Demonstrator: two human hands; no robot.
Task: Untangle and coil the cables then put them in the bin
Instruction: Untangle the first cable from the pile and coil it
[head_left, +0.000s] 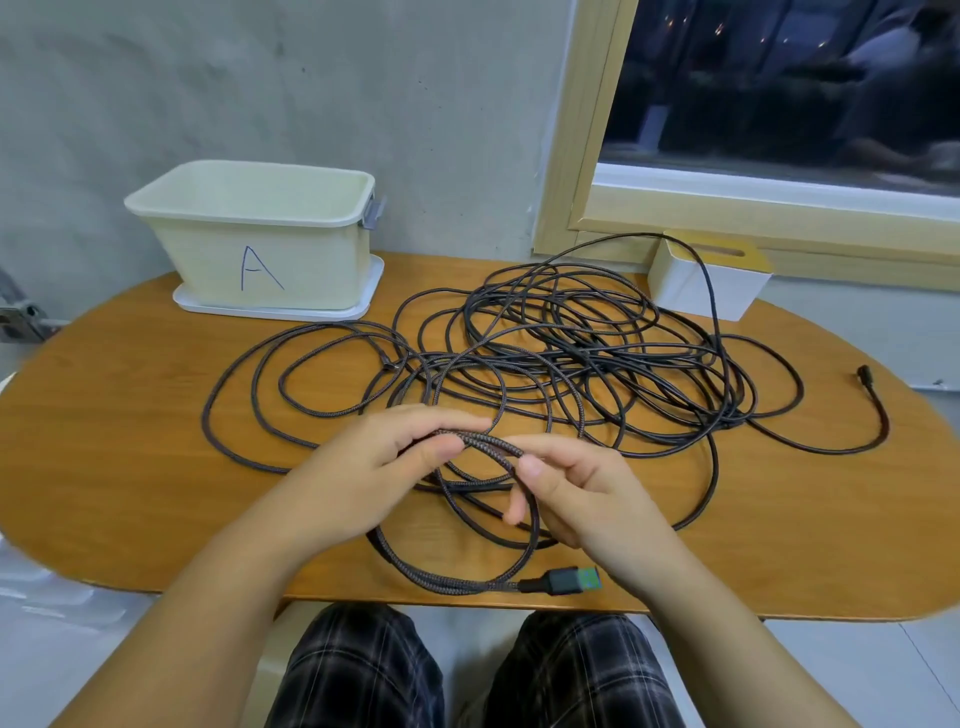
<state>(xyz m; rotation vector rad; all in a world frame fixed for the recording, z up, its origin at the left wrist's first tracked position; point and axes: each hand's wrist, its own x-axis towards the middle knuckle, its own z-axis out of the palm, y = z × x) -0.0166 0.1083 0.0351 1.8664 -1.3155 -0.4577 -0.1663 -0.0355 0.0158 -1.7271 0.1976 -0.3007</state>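
In the head view, a braided cable is being pinched near the table's front edge by both hands. The left hand is curled round the strand with thumb against fingertips, and the right hand is nipping the same strand just beside it, its thumb laid on top and the other fingers loosely bent beneath. The strand is being held between the 2 hands in this way, it would seem, so that a first loop can be formed: below them 1 round of cable is already hanging, ending in a grey plug lying at the table's near edge, just beside the right wrist. The rest is being left in a loose tangle spread across the middle of the tabletop, with a second connector lying well apart at the far right. The bin, pale and marked with the letter A, is standing at the back left on a white tray, nothing visible inside it, so coiling is judged barely begun.

The oval wooden table is set against a grey wall, beneath a wood-framed window showing darkness outside. A white box is sitting by the sill, with 1 strand draped over it. Checked trousers are showing below.
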